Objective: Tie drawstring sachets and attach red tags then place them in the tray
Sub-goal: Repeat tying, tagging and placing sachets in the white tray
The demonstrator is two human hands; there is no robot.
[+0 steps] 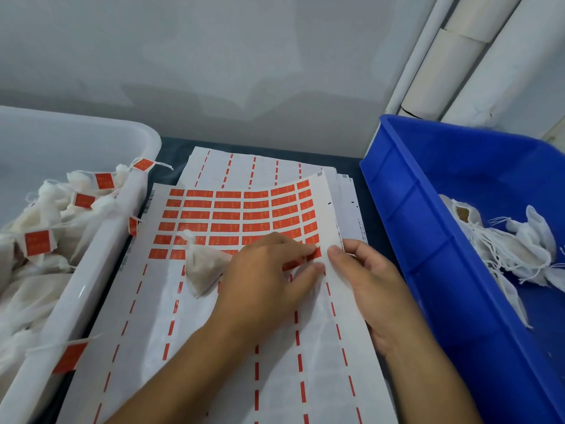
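Observation:
A sheet of red tags (238, 215) lies on a stack of used backing sheets in the middle. A tied white sachet (201, 267) with no tag rests on the sheet, just left of my left hand (269, 280). Thumb and forefinger of that hand pinch one red tag (315, 254) at the sheet's lower right row, its edge lifted. My right hand (367, 286) grips the right edge of the sheet, thumb on top. The white tray (101, 240) on the left holds several sachets with red tags (39, 243).
A blue bin (412, 209) on the right holds several untied white sachets (519, 249) with loose strings. Some tags hang over the white tray's rim. White pipes run up the wall at the back right. A grey wall closes the far side.

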